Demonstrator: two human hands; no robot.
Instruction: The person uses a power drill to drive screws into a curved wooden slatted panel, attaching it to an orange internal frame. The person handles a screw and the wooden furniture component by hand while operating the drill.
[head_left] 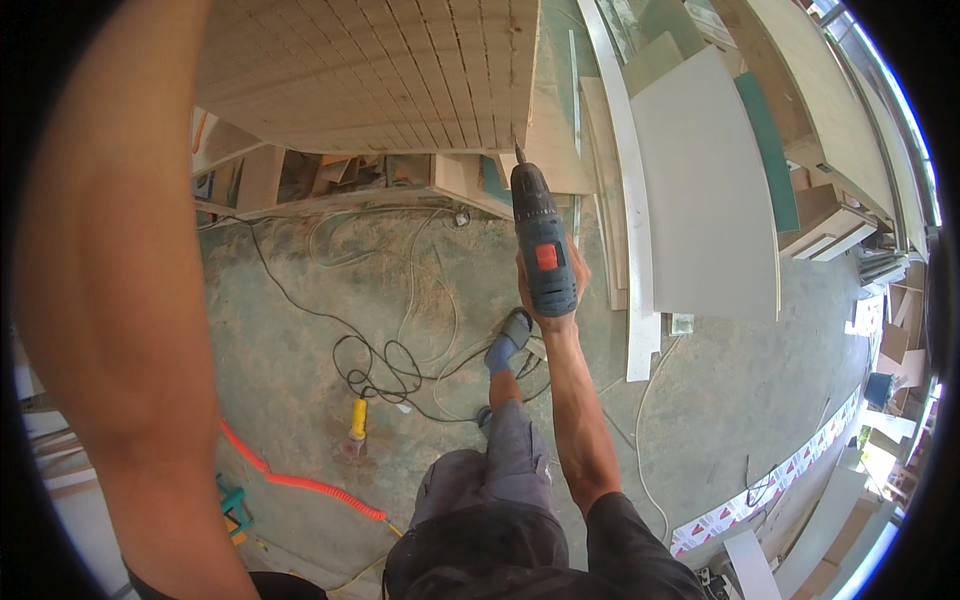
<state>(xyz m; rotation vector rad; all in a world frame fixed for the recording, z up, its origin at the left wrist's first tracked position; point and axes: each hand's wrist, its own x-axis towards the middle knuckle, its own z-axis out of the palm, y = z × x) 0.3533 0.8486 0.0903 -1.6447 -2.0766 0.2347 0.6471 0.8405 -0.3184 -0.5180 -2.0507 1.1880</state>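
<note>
My right hand [554,323] is wrapped round a dark grey cordless drill [562,284] with a red switch on top. Its thin bit points away from me, with the tip close to the lower right corner of a large wooden piece [390,75] marked by parallel lines. Whether the bit touches the wood, I cannot tell. My left arm [120,300] reaches up along the left side, and its hand is beyond the top edge of the picture.
White and wooden boards [700,190] lean at the right. A black cable [290,298] loops over the floor near a yellow-handled tool [358,415]. An orange coiled hose [315,486] lies at lower left. Wood offcuts [340,170] fill a space under the lined piece.
</note>
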